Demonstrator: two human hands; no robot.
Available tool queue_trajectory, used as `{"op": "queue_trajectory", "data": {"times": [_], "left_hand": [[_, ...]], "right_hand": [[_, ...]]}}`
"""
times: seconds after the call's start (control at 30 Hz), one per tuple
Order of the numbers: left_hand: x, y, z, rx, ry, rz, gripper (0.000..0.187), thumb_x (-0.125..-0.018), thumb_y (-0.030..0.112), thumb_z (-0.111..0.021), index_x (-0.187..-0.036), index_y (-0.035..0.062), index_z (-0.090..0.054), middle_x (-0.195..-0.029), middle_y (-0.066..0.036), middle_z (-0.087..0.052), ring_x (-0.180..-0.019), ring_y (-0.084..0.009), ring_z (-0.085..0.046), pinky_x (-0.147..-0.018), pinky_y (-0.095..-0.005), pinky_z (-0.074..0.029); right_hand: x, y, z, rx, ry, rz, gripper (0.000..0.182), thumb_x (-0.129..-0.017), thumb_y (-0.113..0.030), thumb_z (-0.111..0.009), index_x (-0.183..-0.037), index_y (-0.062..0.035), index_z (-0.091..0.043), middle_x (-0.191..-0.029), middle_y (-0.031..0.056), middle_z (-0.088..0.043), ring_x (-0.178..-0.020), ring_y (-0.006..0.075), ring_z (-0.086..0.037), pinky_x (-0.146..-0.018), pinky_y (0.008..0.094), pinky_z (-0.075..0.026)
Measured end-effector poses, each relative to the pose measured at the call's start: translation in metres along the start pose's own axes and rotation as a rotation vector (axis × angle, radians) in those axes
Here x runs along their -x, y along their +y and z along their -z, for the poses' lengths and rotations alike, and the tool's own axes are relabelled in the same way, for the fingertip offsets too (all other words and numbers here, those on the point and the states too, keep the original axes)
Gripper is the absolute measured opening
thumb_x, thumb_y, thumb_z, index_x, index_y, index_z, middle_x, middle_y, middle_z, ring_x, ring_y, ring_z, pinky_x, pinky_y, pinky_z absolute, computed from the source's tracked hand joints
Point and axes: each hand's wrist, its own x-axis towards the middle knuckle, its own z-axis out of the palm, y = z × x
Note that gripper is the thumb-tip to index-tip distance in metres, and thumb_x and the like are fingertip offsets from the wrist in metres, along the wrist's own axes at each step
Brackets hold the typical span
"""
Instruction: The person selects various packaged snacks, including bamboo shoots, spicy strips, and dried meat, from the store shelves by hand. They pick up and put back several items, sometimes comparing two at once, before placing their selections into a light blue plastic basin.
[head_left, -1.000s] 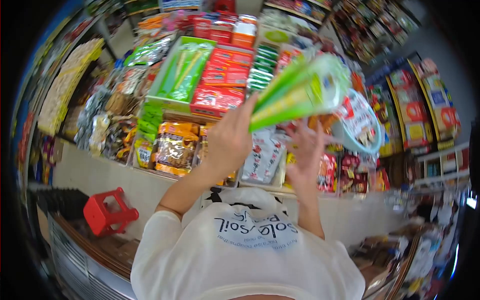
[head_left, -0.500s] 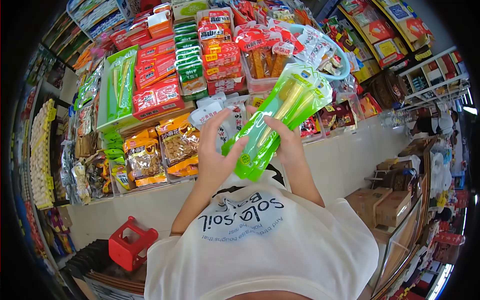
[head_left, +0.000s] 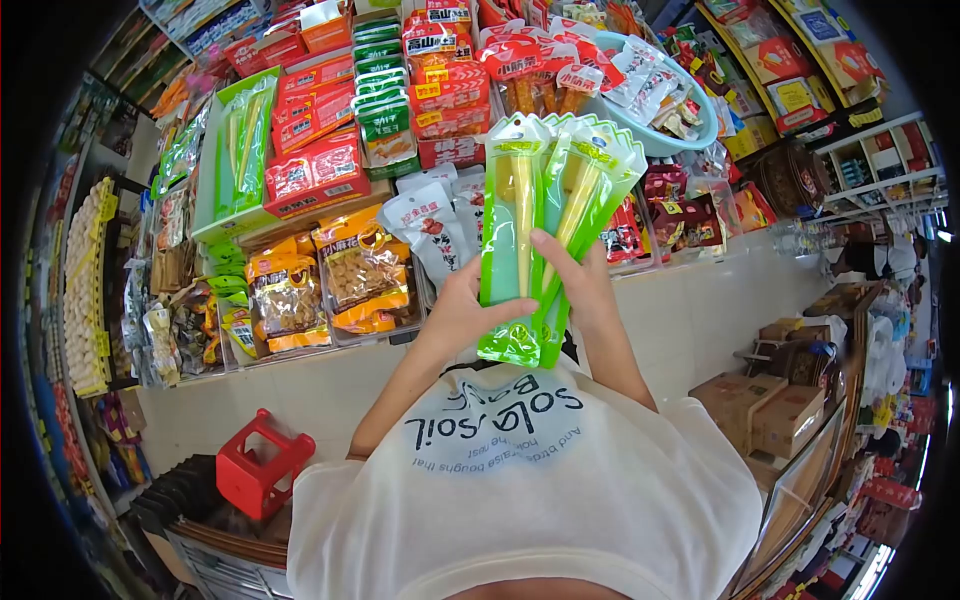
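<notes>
Where the green packets of pale, tapered shoots [head_left: 592, 185] slanted off to the right in one bunch, I now see them fanned out, the leftmost standing nearly straight. The left hand [head_left: 465, 312], open before, now pinches that one's lower edge, thumb across its front; the right hand [head_left: 585, 288] grips the others, thumb on top. They're held just in front of the white pouches [head_left: 428, 228], nearer me than the light blue basin [head_left: 708, 128].

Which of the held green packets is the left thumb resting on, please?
The leftmost packet: the left hand has its thumb across the lower part. The other held packets fan out to its right, in the right hand.
</notes>
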Motion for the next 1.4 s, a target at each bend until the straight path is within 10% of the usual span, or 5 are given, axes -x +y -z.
{"op": "queue_trajectory", "data": {"times": [1.17,1.4], "left_hand": [[-0.062,-0.023,-0.092,0.104,0.327,-0.263,0.058,-0.083,0.002,-0.07,-0.131,0.0005,-0.039,-0.12,-0.011,-0.058,-0.108,-0.0178,-0.06,-0.091,-0.0321,-0.05],[-0.057,-0.026,-0.099,-0.582,0.394,-0.261,0.061,-0.085,0.014,-0.07,-0.133,-0.001,-0.037,-0.08,-0.014,-0.066,-0.061,-0.021,-0.066,-0.055,-0.0316,-0.052]], "right_hand": [[-0.054,-0.032,0.094,0.263,-0.158,0.008,0.038,-0.08,-0.02,-0.077,-0.108,0.0017,-0.063,-0.094,0.0093,-0.069,-0.082,0.0137,-0.065,-0.072,0.0285,-0.052],[-0.059,-0.033,0.094,0.472,-0.392,0.201,0.051,-0.071,-0.015,-0.082,-0.113,0.001,-0.059,-0.097,0.0066,-0.068,-0.085,0.0139,-0.064,-0.076,0.0307,-0.052]]}}
